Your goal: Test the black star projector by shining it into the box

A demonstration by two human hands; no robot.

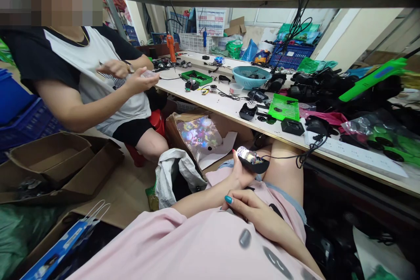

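My left hand (242,175) is closed around a black plastic housing (259,166) above my lap. Its inside faces up, showing a round white perforated disc (242,152) and small electronic parts with wires. A thin black cable (282,157) runs from the housing toward the bench edge. Lower and nearer to me, my right hand (247,208) lies against the pink shirt (197,236) with its fingers curled in. Whatever those fingers may hold is hidden.
The white workbench (226,105) carries green trays (285,107), a blue basket (251,76), black housings and cables. An orange electric screwdriver (171,48) hangs above it. At left a co-worker (98,78) sits holding a small clear item. Cardboard boxes (59,162) and a white sack (177,162) crowd the floor.
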